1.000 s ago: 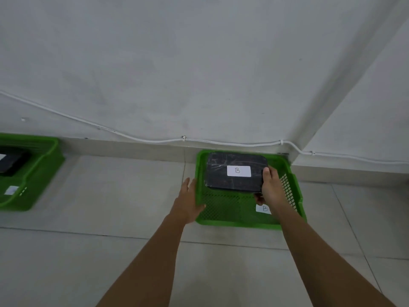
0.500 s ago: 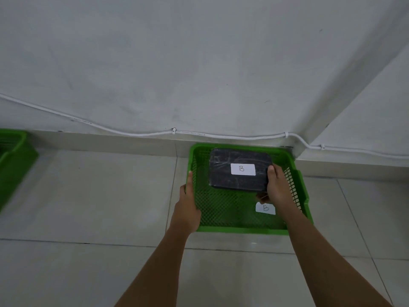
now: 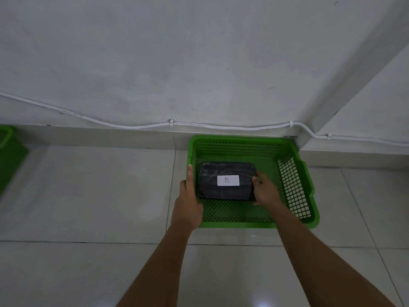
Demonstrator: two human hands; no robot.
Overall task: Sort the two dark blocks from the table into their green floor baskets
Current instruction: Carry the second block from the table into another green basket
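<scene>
A dark wrapped block [image 3: 225, 191] with a white label marked B lies low inside a green mesh floor basket [image 3: 294, 191] that stands against the wall. My right hand [image 3: 264, 190] reaches into the basket and grips the block's right end. My left hand [image 3: 188, 202] holds the basket's left wall from outside, thumb along the rim. At the far left edge of view a second green basket [image 3: 10, 156] shows in part; its inside is out of sight.
A white cable [image 3: 199, 126] runs along the wall just above the skirting behind the basket. A wall corner [image 3: 309, 136] juts out at the basket's back right. Pale floor tiles [image 3: 88, 196] stretch between the two baskets.
The block has come down from the basket's back rim to its bottom, still in my right hand. My left hand has closed on the basket's left wall. The view has moved closer.
</scene>
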